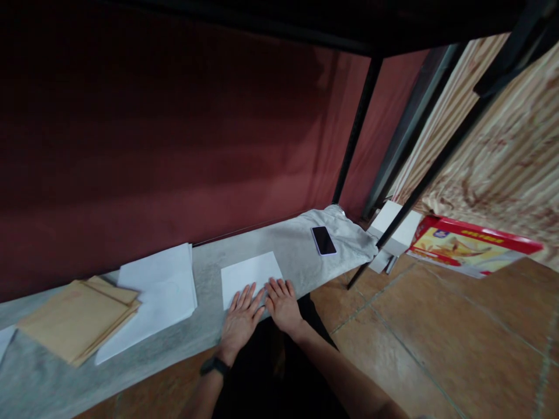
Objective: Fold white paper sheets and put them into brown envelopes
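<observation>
A white sheet of paper [247, 272], perhaps folded, lies on the cloth-covered shelf [209, 273] in front of me. My left hand [243, 317] rests flat on its near left part, fingers spread; a dark watch is on that wrist. Beside it, my right hand [282, 302] lies on the near right edge of the paper with the fingers stretched out. The two thumbs are close together. Neither hand grips anything. Whatever is under the palms is hidden.
Left of the paper are a stack of white sheets [163, 291] and several brown envelopes [82, 314] overlapping it. A phone [324, 240] lies to the right. Black metal posts [358, 134] hold a shelf overhead. A white box [395, 224] and a red-yellow carton [471, 247] stand on the floor.
</observation>
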`<move>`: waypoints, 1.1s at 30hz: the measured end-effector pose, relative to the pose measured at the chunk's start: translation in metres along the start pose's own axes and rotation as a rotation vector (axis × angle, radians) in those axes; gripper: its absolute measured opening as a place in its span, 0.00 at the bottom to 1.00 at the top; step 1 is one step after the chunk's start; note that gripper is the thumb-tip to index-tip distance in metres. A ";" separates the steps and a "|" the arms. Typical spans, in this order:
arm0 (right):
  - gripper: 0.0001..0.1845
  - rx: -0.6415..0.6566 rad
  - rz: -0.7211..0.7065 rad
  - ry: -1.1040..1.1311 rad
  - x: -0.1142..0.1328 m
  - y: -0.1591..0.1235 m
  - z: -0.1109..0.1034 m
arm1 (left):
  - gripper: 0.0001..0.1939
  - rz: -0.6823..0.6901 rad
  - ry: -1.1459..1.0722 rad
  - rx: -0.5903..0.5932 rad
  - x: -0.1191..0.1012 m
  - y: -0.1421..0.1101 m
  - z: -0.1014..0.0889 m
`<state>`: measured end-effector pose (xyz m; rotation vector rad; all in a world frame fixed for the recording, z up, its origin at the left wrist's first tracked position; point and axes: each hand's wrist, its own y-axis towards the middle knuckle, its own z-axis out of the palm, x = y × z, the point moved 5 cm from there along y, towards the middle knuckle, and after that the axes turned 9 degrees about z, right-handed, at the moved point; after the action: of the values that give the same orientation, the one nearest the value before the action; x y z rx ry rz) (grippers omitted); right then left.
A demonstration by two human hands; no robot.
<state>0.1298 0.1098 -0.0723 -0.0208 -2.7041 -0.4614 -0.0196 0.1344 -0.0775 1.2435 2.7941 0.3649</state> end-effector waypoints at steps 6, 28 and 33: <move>0.20 0.134 -0.197 0.043 0.020 0.029 0.003 | 0.24 0.018 0.004 -0.036 -0.005 -0.003 -0.002; 0.25 0.123 -0.148 -0.124 0.007 0.104 0.043 | 0.25 -0.017 -0.148 -0.085 -0.008 -0.006 -0.007; 0.26 0.110 -0.145 -0.109 -0.005 0.067 0.025 | 0.23 -0.073 -0.211 -0.067 -0.006 -0.002 -0.011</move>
<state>0.1305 0.1815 -0.0747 0.1868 -2.8462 -0.3614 -0.0187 0.1268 -0.0672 1.0927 2.6186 0.3008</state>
